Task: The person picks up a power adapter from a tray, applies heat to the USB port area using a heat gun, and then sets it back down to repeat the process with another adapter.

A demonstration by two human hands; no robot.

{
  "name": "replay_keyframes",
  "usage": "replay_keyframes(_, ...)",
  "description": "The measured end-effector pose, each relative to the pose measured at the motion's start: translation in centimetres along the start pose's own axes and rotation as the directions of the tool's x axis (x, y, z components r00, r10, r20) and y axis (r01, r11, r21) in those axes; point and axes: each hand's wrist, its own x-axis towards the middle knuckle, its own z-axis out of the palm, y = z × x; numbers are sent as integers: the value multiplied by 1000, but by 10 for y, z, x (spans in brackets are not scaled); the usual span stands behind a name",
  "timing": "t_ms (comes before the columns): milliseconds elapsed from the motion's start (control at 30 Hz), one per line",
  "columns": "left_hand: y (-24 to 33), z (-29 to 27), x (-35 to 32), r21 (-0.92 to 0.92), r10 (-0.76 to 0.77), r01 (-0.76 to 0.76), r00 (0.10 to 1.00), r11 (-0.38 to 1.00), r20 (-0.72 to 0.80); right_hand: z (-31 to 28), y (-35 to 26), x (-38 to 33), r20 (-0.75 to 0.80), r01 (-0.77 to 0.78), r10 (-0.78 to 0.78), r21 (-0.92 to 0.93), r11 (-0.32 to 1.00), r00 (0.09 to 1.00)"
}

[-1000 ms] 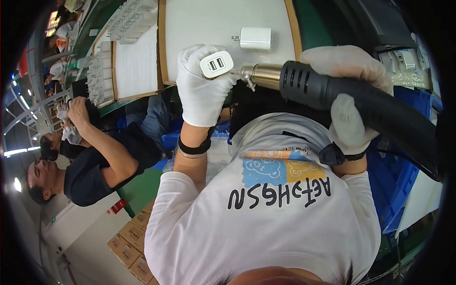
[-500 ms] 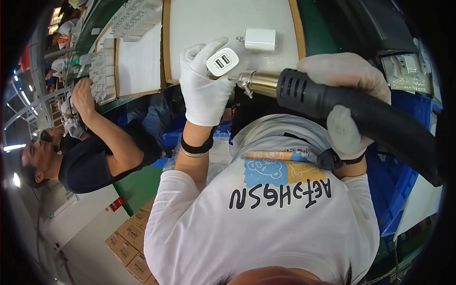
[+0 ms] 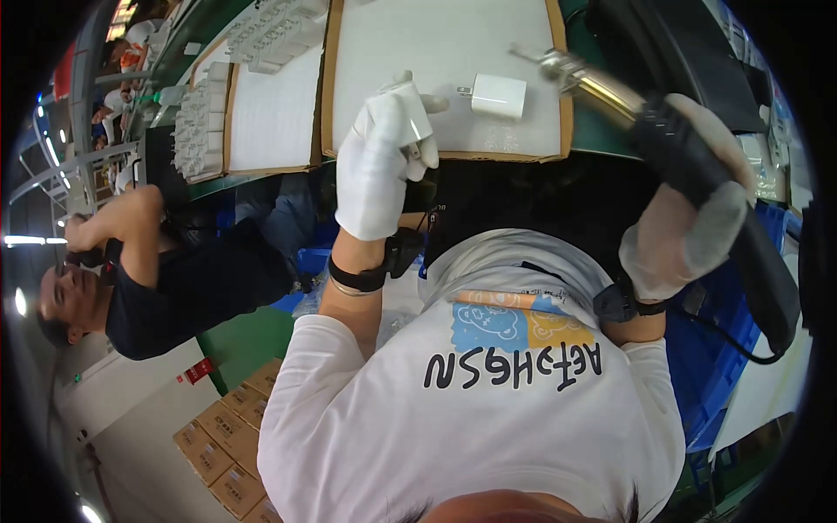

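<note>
My gloved left hand (image 3: 370, 179) is closed round a white plug charger (image 3: 413, 118), held over the front of a white-lined cardboard tray (image 3: 375, 44). Its two USB ports no longer face me. A second white charger (image 3: 499, 96) lies on its side in the tray, metal prongs toward the left. To the right, my gloved right hand (image 3: 671, 240) grips a black hot air gun (image 3: 689, 161) by its body. The gun's metal nozzle, blurred by motion, points up and left above the tray's right edge, apart from both chargers.
On the left, another tray (image 3: 275, 122) has rows of white chargers (image 3: 199, 131) beside it. A person in a dark shirt (image 3: 200, 279) sits nearby. Blue crates (image 3: 711, 349) stand at my right, and brown cartons (image 3: 222, 436) are stacked at lower left. A cord trails from the gun.
The hot air gun has swung up and right, its nozzle away from the held charger. My left hand has turned the charger over. The person at left has raised an arm toward the head.
</note>
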Motion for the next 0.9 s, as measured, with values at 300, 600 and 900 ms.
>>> replay_keyframes(300,5,19,5,-694,-57,181,978,697,198,-22,0,16,48,95,-93,-46,994,995)
replay_keyframes(600,5,38,-1,-350,6,-14,1000,936,-22,-19,-4,11,278,59,-60,12,998,959)
replay_keyframes(900,1,49,-2,614,557,-356,814,704,-167,-21,-9,19,162,83,-79,-18,996,984)
